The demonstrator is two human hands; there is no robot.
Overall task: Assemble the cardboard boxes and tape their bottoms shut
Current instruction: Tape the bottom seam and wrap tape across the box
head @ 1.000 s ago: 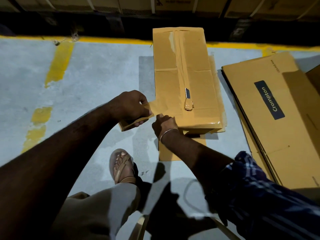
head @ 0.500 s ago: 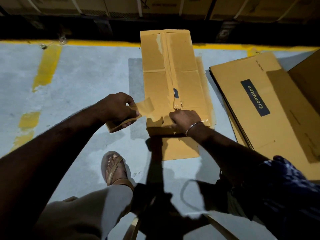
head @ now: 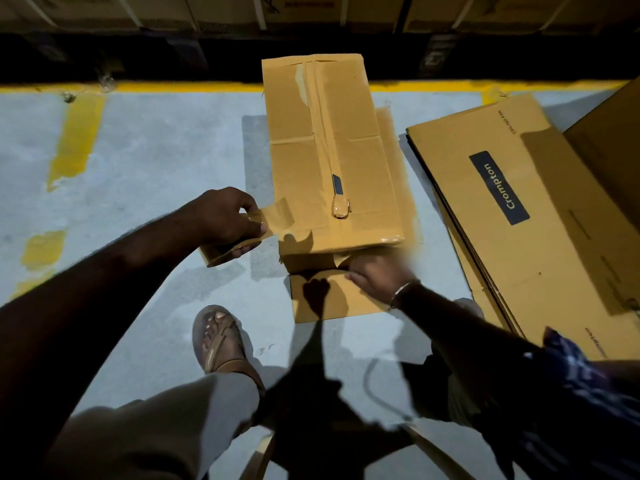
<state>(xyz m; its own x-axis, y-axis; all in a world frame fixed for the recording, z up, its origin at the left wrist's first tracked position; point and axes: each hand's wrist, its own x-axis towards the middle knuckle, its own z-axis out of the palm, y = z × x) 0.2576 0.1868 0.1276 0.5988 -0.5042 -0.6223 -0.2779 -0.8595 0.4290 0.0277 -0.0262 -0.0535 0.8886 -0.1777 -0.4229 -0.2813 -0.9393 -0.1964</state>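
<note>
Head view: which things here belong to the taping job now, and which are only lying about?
Belong to the job:
- cardboard box, seam taped
- brown tape roll, held by the left hand
- tape strip, pulled from roll to box
- right hand, at the box's near end

Only lying about:
- flat Crompton cartons, stacked on the right
- small blade tool, resting on the box

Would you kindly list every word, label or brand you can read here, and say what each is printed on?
"Crompton": white letters on the dark blue label of the top flattened carton on the right.
Small print near that carton's far edge: too small to read with confidence.
Small print at its near edge: unreadable.
Markings on the stacked boxes at the back: blurred.
</note>
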